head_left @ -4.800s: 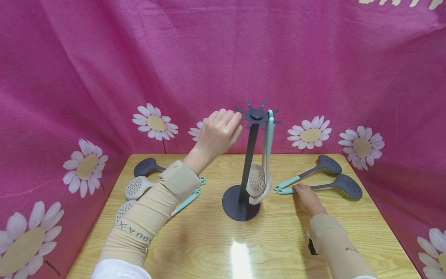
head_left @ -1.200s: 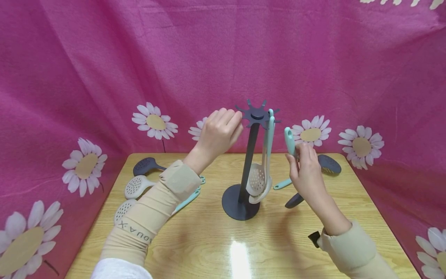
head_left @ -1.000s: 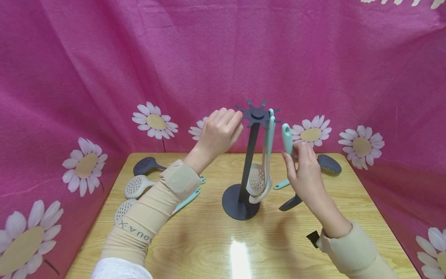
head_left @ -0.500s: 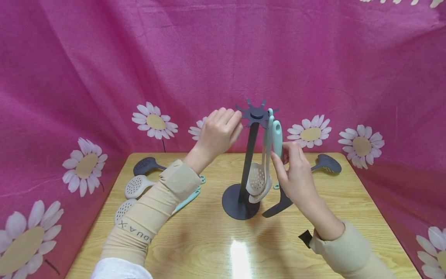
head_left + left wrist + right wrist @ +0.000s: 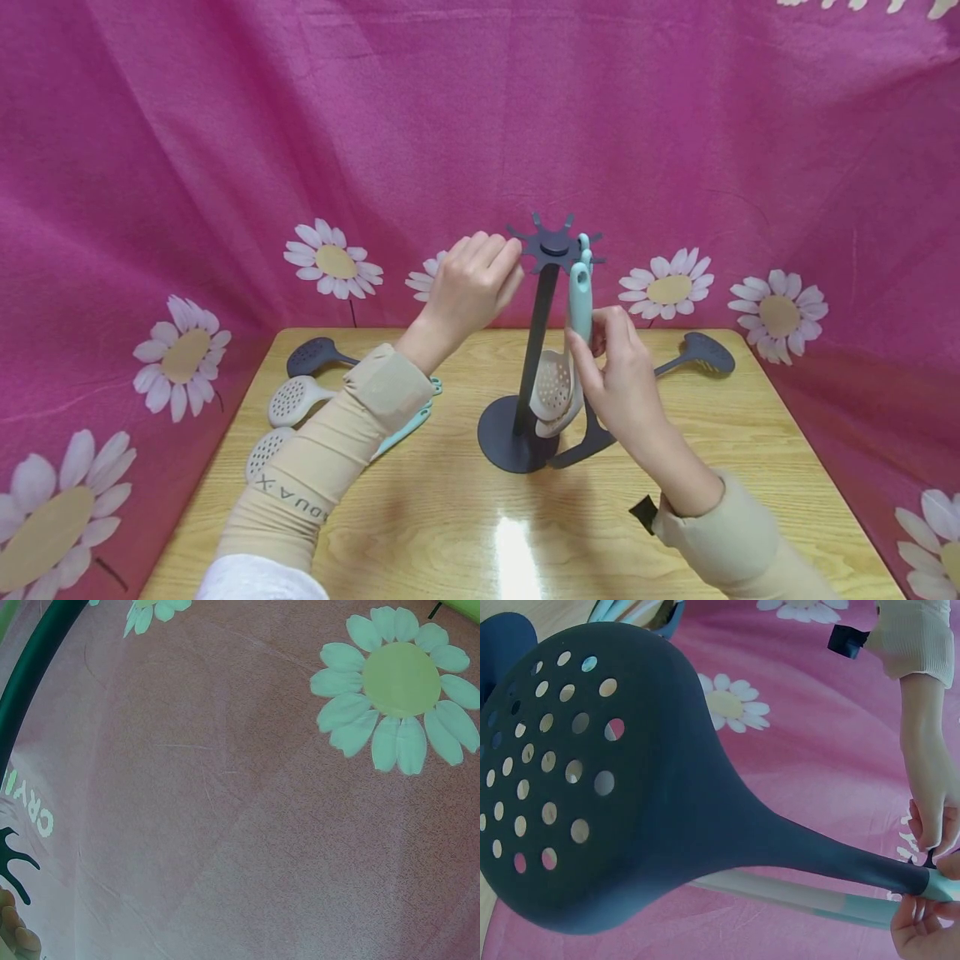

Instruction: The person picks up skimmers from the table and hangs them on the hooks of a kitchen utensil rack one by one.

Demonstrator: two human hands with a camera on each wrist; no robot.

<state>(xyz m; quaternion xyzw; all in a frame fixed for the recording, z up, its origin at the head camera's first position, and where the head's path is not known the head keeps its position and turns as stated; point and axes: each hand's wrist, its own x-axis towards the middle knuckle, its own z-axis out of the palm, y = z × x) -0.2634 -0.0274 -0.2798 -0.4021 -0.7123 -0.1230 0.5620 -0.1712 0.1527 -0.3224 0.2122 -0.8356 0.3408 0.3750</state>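
Observation:
My right hand (image 5: 626,375) holds a dark skimmer (image 5: 652,772) by its mint handle, fingers and thumb pinching it. The skimmer stands upright, its holed handle end just below the hooks of a dark utensil rack (image 5: 536,350), its perforated head low beside the rack's base. My left hand (image 5: 472,283) has its fingers curled at the left hooks of the rack's star-shaped top and grips it there. On the rack's right side hang a pale skimmer (image 5: 552,383) and a pale ladle-like utensil (image 5: 553,428), their mint handles partly hidden behind the held one.
At the table's left lie a dark perforated utensil (image 5: 311,357) and pale skimmers (image 5: 292,402), partly behind my left forearm. A dark slotted utensil (image 5: 708,353) lies at the right, behind my right hand. A pink curtain (image 5: 450,125) with daisies encloses the wooden table (image 5: 450,542).
My right hand has picked up the dark skimmer from the right of the table, turned it upright and brought it left to the rack. My left hand has stayed at the rack's top.

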